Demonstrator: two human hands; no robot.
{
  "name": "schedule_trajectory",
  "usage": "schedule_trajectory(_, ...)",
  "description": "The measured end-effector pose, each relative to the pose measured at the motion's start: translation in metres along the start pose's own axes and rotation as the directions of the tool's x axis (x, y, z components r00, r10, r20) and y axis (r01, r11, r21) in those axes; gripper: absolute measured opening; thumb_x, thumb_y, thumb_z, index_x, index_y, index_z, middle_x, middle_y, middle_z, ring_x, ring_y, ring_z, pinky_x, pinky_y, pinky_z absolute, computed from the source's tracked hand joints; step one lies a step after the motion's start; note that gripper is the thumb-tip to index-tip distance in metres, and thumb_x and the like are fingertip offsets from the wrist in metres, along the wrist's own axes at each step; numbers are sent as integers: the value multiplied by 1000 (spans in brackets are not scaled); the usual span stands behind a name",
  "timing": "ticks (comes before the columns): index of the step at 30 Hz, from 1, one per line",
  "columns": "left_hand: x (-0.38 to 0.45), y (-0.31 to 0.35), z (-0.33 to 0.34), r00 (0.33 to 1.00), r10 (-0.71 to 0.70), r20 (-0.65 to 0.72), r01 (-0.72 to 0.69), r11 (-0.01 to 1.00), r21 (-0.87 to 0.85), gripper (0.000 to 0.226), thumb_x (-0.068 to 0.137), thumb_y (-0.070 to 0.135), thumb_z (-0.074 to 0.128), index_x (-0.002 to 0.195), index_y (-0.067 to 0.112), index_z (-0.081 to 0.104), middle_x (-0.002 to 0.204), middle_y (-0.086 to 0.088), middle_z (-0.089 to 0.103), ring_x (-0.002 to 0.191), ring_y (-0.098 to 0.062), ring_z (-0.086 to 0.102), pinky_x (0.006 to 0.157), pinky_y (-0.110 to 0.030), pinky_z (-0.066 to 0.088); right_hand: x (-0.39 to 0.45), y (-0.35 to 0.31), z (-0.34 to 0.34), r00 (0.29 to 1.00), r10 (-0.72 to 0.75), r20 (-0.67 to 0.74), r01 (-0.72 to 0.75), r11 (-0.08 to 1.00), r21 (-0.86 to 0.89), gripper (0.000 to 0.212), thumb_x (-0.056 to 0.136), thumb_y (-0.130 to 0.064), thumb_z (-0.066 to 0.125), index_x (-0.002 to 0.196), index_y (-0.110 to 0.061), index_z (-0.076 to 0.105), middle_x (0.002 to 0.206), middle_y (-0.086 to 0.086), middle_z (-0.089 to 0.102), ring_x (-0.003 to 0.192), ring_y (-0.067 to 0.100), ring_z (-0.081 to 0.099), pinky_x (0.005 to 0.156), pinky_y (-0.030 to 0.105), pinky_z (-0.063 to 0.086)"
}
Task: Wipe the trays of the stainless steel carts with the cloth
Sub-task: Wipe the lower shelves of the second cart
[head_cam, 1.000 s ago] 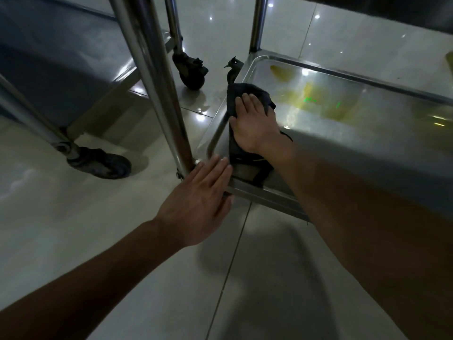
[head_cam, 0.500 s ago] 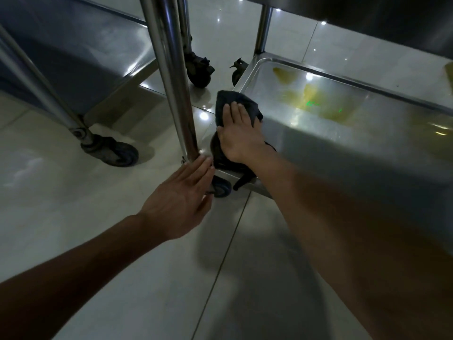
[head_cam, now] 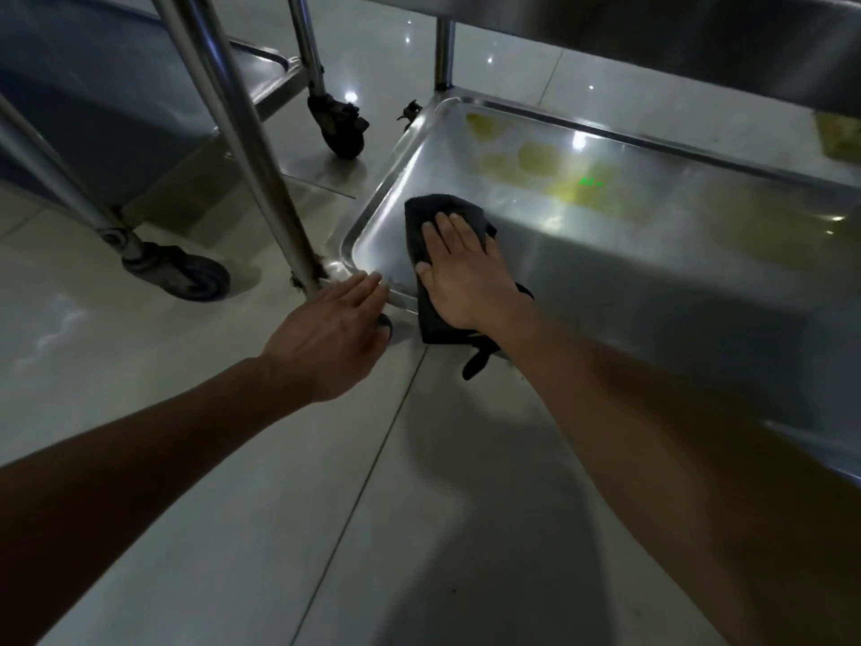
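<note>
A dark cloth (head_cam: 421,216) lies on the near left part of the bottom tray (head_cam: 652,235) of a stainless steel cart, with one end hanging over the tray's front rim. My right hand (head_cam: 466,272) presses flat on the cloth with straight fingers. My left hand (head_cam: 333,333) rests with straight fingers against the tray's front left corner, beside the cart's upright post (head_cam: 242,132). Yellowish stains show on the far part of the tray.
A second steel cart (head_cam: 116,114) stands to the left with its castors (head_cam: 181,275) on the glossy tiled floor (head_cam: 233,505). Another castor (head_cam: 338,125) sits behind the post. An upper shelf (head_cam: 675,35) overhangs the tray.
My right hand has slid the cloth from the tray's left rim to the right, into the tray. My left hand stays at the front corner.
</note>
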State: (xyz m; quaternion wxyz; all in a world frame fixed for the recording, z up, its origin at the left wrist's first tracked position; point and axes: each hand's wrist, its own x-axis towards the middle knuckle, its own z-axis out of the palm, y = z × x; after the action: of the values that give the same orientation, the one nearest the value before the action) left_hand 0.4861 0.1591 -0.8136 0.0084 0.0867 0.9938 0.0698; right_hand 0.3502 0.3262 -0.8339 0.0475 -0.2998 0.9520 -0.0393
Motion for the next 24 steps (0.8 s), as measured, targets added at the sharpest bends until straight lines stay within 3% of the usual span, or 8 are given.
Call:
schedule_trajectory(3, 10, 26, 3, 998, 66, 10, -66, 997, 30, 65, 98, 44, 22, 152, 8, 27, 158, -12, 30, 148, -24, 22, 120, -41, 23, -23, 26, -1, 999, 42, 10, -42, 999, 11, 63, 107, -43, 18, 160, -13, 4, 168, 8, 0, 155, 23, -3, 124, 52, 6)
schedule_trajectory(7, 26, 66, 9, 994, 104, 36, -105, 994, 42, 58, 101, 42, 36, 153, 18, 26, 159, -6, 26, 149, -24, 18, 119, -44, 19, -58, 67, 1, 996, 82, -19, -82, 997, 12, 63, 107, -45, 16, 160, -13, 5, 168, 8, 1, 155, 23, -2, 125, 51, 6)
schedule_trajectory(11, 46, 103, 17, 993, 100, 59, -102, 994, 30, 55, 102, 44, 33, 153, 26, 24, 161, 1, 22, 150, -23, 13, 119, -50, 18, -95, 107, 3, 991, 128, -32, -127, 992, 10, 63, 107, -46, 15, 161, -15, 6, 169, 6, 1, 155, 21, -2, 125, 49, 6)
schedule_trajectory(16, 67, 145, 24, 989, 119, 89, -123, 992, 40, 57, 100, 48, 27, 152, 24, 24, 161, -2, 23, 150, -27, 13, 116, -55, 23, -142, 150, 0, 982, 186, -33, -185, 983, 17, 62, 107, -46, 15, 161, -17, 5, 169, 3, -2, 155, 19, -6, 125, 47, 5)
schedule_trajectory(24, 99, 227, 25, 980, 171, 101, -177, 983, 55, 57, 102, 44, 31, 153, 20, 24, 161, -3, 22, 150, -26, 13, 118, -52, 18, -215, 215, -1, 960, 275, -55, -276, 961, -11, 62, 107, -46, 15, 161, -17, 7, 169, 3, 1, 155, 18, -3, 125, 45, 7)
